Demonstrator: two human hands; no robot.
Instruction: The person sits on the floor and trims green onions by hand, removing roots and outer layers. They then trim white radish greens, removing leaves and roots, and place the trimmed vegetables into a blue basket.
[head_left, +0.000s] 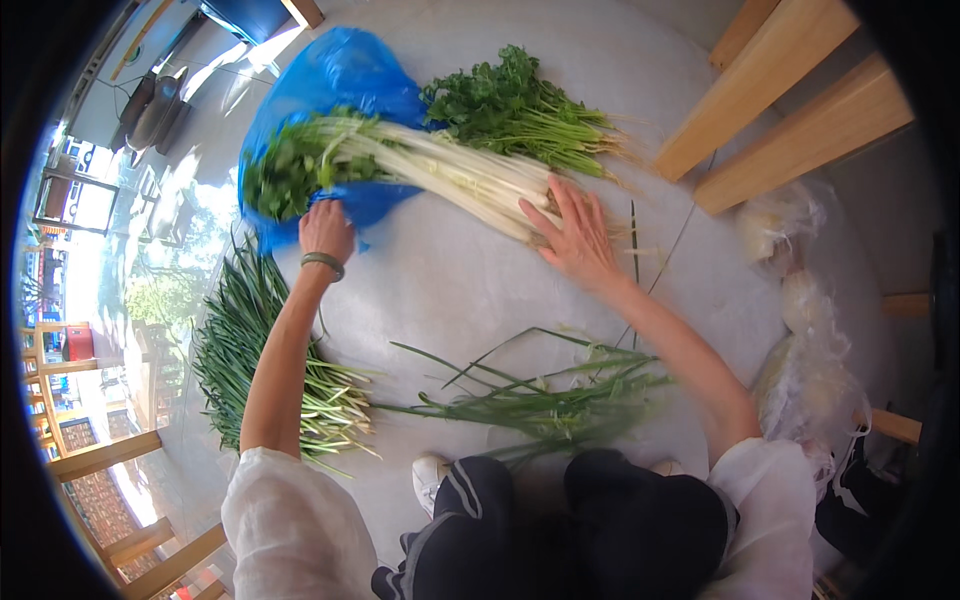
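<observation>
A long bundle of pale-stalked celery lies slantwise on the floor, its leafy end on a blue plastic bag. My left hand is closed on the bag's near edge, just below the leaves; its fingertips are partly hidden. At the root end, my right hand rests on the stalks with its fingers spread. Behind the stalks lies a bunch of leafy green herbs, roots to the right. A thick pile of Chinese chives lies beside my left forearm.
Loose chive leaves are scattered before my knees. Wooden legs of furniture stand at the upper right. Filled clear plastic bags lie to the right. A wooden frame and a bright glass pane are at the left.
</observation>
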